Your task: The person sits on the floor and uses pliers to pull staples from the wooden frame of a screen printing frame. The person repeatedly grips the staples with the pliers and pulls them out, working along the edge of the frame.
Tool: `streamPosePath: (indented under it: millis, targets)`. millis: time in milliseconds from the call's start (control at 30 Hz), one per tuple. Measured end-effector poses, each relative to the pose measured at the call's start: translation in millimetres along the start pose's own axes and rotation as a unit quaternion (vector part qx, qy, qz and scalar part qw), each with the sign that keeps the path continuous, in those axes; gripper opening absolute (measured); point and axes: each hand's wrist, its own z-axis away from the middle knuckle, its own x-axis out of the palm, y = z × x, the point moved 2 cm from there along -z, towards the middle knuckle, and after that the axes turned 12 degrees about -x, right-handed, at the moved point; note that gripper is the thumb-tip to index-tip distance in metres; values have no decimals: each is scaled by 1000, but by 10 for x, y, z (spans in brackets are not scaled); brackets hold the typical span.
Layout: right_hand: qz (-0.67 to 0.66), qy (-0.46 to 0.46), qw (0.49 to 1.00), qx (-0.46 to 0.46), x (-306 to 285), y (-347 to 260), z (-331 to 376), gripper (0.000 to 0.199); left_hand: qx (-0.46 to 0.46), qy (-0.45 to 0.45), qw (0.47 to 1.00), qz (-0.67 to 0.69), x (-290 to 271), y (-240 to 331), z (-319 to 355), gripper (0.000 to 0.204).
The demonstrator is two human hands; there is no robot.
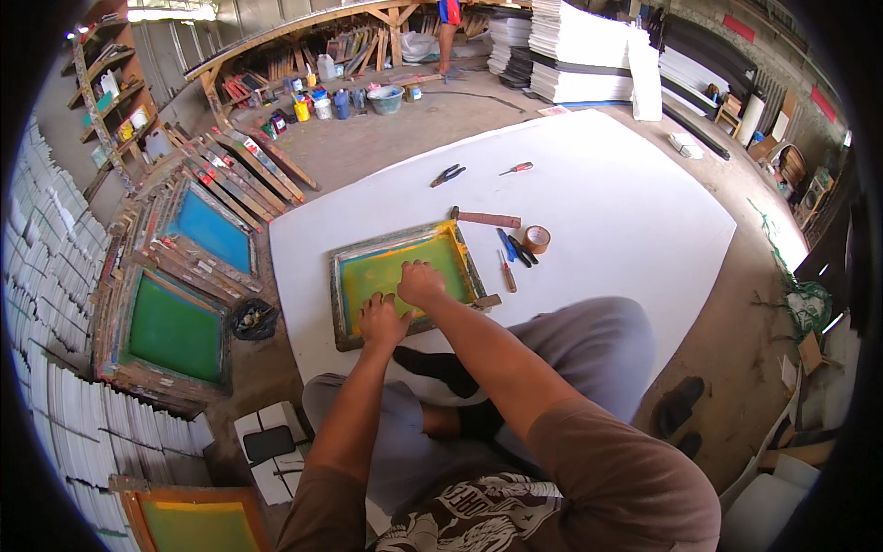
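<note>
A wooden screen-printing frame (341, 304) with yellow-green mesh (368, 276) lies on a large white sheet (625, 212) before my crossed legs. My left hand (384, 322) is over its near rail and mesh, fingers bent. Just beyond and to the right, my right hand (423, 283) is curled down on the mesh. Whatever the fingers of either hand grip is hidden. A short wood piece (486, 302) juts from the frame's near right corner. Right of the frame lie a hammer (489, 219), a brown tape roll (536, 240), a blue-handled tool (507, 245), black-handled pliers (524, 251) and a screwdriver (508, 274).
Farther off on the sheet are pliers (449, 175) and a red-handled screwdriver (519, 168). Other screen frames, one with green mesh (177, 324), lean at left beside paper stacks (74, 414). Paint containers (322, 106) and a tall white sheet stack (579, 55) stand behind. Another person's leg (447, 46) shows at the back.
</note>
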Motion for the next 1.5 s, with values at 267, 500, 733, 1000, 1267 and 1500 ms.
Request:
streamPosePath:
  millis: [267, 500, 733, 1000, 1267, 1500]
  targets:
    - [-66, -32, 997, -10, -97, -156, 144, 41, -32, -22, 999, -32, -329, 159, 88, 56]
    - [-67, -22, 997, 15, 323, 795, 325, 36, -17, -140, 989, -38, 255, 598, 72, 57]
    - [-90, -65, 986, 124, 127, 1934, 490, 41, -28, -259, 959, -113, 797, 772, -222, 67]
    - [-90, -31, 966, 242, 258, 2647, 564, 53, 66, -167, 979, -95, 1307, -69, -184, 64]
    - [-51, -42, 976, 206, 688, 3026, 470, 40, 57, -200, 975, -84, 1379, -106, -163, 47]
    - [37, 71, 969, 235, 458, 3317, 203, 34, 46, -206, 972, -102, 1336, 206, -148, 50]
